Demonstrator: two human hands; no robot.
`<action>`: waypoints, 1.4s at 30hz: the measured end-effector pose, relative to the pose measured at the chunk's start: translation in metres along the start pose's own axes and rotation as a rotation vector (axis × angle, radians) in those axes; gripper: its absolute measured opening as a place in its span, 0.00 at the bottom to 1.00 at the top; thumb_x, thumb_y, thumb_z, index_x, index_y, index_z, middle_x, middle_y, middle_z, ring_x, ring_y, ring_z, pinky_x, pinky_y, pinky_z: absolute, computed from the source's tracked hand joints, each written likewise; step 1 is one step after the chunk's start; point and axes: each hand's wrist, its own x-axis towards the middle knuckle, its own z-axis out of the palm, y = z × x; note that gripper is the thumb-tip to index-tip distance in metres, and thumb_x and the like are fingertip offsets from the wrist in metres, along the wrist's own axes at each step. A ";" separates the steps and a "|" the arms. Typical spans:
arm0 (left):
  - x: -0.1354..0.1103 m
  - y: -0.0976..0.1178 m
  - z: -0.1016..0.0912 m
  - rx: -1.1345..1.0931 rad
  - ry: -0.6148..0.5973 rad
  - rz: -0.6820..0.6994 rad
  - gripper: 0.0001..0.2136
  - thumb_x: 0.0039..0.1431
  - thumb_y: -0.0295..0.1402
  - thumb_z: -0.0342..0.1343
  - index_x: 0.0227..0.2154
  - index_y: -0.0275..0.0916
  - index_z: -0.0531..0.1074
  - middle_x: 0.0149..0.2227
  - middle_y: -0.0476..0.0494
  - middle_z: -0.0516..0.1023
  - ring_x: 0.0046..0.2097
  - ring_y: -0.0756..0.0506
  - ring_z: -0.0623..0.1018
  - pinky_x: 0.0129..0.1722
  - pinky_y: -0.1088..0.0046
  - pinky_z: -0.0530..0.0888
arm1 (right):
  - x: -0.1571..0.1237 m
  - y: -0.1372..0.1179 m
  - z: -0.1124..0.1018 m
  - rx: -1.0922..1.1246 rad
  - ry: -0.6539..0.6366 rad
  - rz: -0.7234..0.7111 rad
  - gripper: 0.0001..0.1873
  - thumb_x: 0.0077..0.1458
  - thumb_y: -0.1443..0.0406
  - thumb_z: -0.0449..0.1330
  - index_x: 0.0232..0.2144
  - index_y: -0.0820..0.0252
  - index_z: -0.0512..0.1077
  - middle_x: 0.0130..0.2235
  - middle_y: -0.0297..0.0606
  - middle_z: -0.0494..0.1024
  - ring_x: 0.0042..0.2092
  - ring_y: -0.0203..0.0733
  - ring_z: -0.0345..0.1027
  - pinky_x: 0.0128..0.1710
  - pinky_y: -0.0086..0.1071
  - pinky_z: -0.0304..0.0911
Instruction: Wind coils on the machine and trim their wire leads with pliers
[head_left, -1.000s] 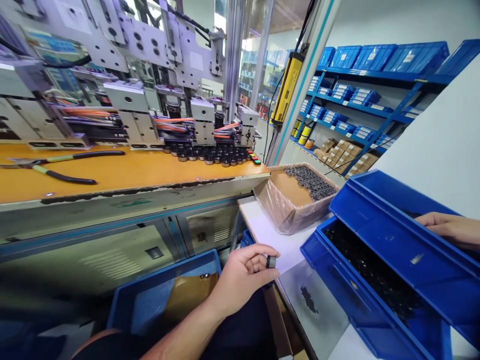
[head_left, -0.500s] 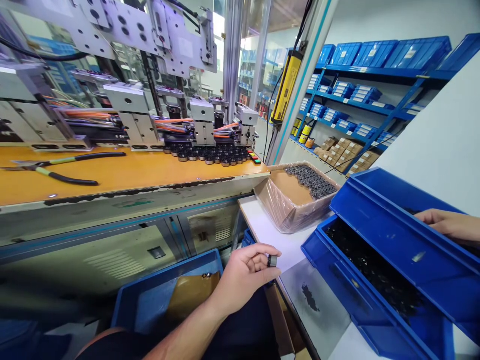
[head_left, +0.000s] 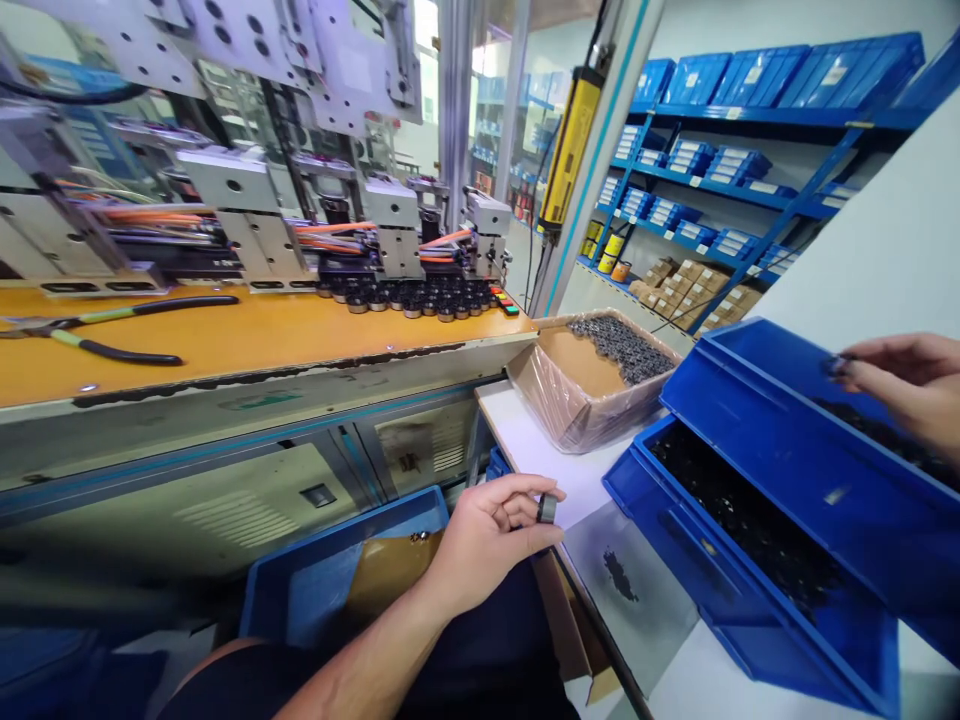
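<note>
My left hand (head_left: pixel 484 535) is closed low in the middle, pinching a small dark ring part (head_left: pixel 547 508) between thumb and fingers, beside the white side table (head_left: pixel 525 450). At the right edge my right hand (head_left: pixel 904 385) is raised above the upper blue bin (head_left: pixel 757 400), its fingertips pinched on a small dark part (head_left: pixel 836 366). The lower blue bin (head_left: pixel 675 540) holds several small black parts.
A cardboard box (head_left: pixel 577 400) lined with plastic holds dark ring parts. The orange workbench (head_left: pixel 225 345) carries pliers (head_left: pixel 97 325), a row of black parts (head_left: pixel 412 298) and an assembly machine (head_left: pixel 300 200). A blue crate (head_left: pixel 330 580) sits below. Blue shelving (head_left: pixel 712 170) stands behind.
My right hand has lifted out of the upper blue bin with a small dark part in its fingertips. My left hand has stayed nearly still, holding the ring part.
</note>
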 end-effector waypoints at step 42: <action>0.007 -0.014 0.042 -0.147 -0.076 -0.084 0.16 0.37 0.17 0.70 0.32 0.38 0.82 0.28 0.46 0.85 0.30 0.46 0.84 0.32 0.76 0.82 | -0.146 -0.129 0.099 0.620 -0.196 -0.783 0.14 0.60 0.66 0.62 0.47 0.68 0.69 0.37 0.48 0.74 0.39 0.43 0.70 0.35 0.40 0.74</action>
